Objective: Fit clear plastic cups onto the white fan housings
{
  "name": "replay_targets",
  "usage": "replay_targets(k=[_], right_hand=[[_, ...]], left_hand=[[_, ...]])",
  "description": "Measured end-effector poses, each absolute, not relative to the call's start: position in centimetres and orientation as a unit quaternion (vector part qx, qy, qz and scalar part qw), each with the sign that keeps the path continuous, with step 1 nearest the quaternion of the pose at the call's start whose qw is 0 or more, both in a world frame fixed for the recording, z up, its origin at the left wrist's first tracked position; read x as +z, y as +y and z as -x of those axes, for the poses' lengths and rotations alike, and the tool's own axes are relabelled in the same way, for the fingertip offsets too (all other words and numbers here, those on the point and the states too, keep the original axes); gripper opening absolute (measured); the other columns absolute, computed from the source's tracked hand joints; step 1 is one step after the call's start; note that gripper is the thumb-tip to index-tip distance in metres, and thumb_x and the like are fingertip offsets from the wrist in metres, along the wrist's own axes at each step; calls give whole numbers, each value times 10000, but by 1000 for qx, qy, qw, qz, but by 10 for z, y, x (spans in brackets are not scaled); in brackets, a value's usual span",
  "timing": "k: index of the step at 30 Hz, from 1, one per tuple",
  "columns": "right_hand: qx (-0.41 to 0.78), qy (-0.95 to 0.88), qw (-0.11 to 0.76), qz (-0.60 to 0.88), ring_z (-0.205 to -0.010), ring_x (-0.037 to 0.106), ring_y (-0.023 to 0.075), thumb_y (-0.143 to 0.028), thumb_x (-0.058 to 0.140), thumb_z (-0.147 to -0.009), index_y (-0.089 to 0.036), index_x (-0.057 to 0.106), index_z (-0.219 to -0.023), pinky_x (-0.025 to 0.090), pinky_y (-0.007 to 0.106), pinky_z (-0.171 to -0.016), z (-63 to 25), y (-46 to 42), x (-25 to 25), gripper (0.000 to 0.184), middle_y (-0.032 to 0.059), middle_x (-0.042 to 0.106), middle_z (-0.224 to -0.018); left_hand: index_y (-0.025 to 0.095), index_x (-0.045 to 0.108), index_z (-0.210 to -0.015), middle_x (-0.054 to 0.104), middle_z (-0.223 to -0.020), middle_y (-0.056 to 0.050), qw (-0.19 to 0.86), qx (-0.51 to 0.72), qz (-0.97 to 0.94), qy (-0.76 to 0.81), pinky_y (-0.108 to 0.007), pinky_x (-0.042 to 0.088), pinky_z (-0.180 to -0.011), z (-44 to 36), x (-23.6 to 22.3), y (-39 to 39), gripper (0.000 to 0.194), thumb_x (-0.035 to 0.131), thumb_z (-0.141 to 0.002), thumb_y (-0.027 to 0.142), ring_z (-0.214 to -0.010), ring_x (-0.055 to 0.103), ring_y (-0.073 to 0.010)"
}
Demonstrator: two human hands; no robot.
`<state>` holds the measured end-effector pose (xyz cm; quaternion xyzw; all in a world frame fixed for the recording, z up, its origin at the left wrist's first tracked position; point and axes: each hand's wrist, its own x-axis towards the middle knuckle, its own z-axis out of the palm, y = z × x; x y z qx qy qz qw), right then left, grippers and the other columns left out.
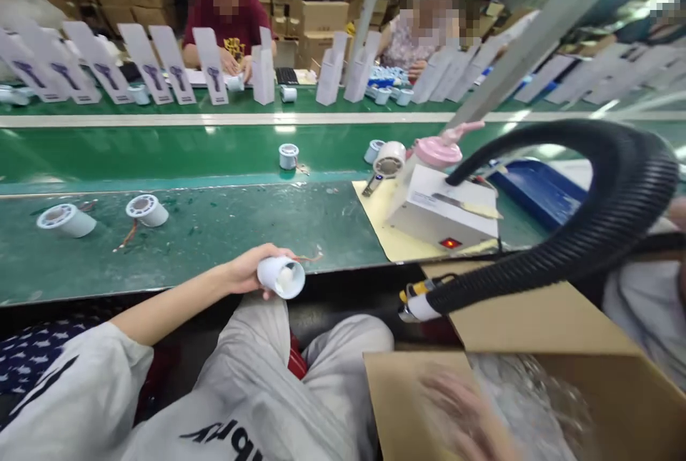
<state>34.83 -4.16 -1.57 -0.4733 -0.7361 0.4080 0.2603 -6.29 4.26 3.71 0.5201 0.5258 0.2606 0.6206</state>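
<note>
My left hand (247,269) is closed around a white cylindrical housing (269,276), held over my lap just off the bench edge. Its open end faces right and slightly towards me; a small white part shows inside, and thin reddish wires (309,258) stick out behind it. Smeared by motion, my right hand (466,411) is at the open cardboard box (605,382) at lower right, beside clear plastic bags (528,400). Its fingers are too blurred to read. Two similar housings with wires, one farther left (67,221) and one nearer (147,211), lie on the green bench.
A black flexible hose (605,161) arches over the right side, its nozzle (421,304) hanging near the box. Behind it stand a grey device (447,207) and a pink-lidded cup (436,152). White cartons (211,68) line the conveyor (214,150); two people work across it.
</note>
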Motion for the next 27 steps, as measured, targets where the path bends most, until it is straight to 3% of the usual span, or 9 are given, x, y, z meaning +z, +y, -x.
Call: replay_targets(k=[4,6,8,10,12,17,22,25,27], right_hand=[[107,-842,284,446,-1102,739,366,-329,622,-989,-355,660,-1440,676,484,-823,-273,-57,-17,454,159,671,-1341],[3,-846,278,456,-1106,714,365,-260,601,-1000,-269,680,-1412,665,489,-840,-243,-48,-16,420,183,668,-1314],[-21,-850,263,455,-1119,689,358,-205,601,-986,-217,717,-1328,661,481,-847,-228,-38,-15,361,191,664,-1301],[16,-857,254,448,-1146,671,347,-160,623,-955,-198,746,-1216,659,461,-857,-226,-34,-15,291,189,655,-1314],[79,-855,252,445,-1179,659,340,-120,654,-918,-203,756,-1095,655,449,-870,-229,-34,-15,221,180,646,-1335],[292,-818,240,433,-1169,675,308,-214,760,-895,-221,710,-907,627,447,-923,-232,-37,-11,52,134,649,-1297],[395,-721,336,459,-1045,700,267,-334,581,-1026,-206,709,-804,589,413,-901,-227,-38,-6,286,127,663,-1166],[416,-668,376,490,-913,701,241,-348,608,-997,-202,697,-706,569,349,-754,-229,-39,-4,338,116,689,-1066],[434,-636,386,508,-841,694,227,-339,651,-955,-202,685,-651,520,303,-628,-231,-39,-3,335,109,709,-1010]], left_hand=[[151,664,-979,601,-691,-16,715,181,-537,409,-236,422,-415,10,13,33,474,509,-867,585,-479,500,-125],[153,703,-967,633,-764,-19,722,157,-555,381,-238,460,-506,-1,11,26,352,646,-840,475,-573,539,-127],[168,740,-982,665,-901,-35,666,159,-623,378,-268,517,-690,-2,13,20,253,721,-825,365,-758,607,-158],[191,761,-1028,664,-1000,-47,567,159,-711,383,-314,508,-851,2,15,14,208,711,-861,306,-914,628,-194],[198,758,-1060,654,-1015,-52,494,152,-765,384,-344,494,-903,5,15,10,199,672,-907,292,-952,637,-210],[196,734,-1076,660,-1035,-55,478,212,-759,387,-334,505,-894,7,5,4,199,701,-922,318,-971,649,-209],[198,755,-1154,662,-1042,-63,481,281,-733,390,-345,533,-862,4,-6,7,509,875,-777,518,-931,644,-211],[217,789,-1151,650,-1055,-80,478,287,-746,364,-392,561,-913,3,-15,9,644,922,-658,609,-977,649,-236],[225,798,-1157,660,-1170,-125,475,285,-759,341,-438,561,-983,3,-20,10,646,924,-653,608,-1088,655,-277]])
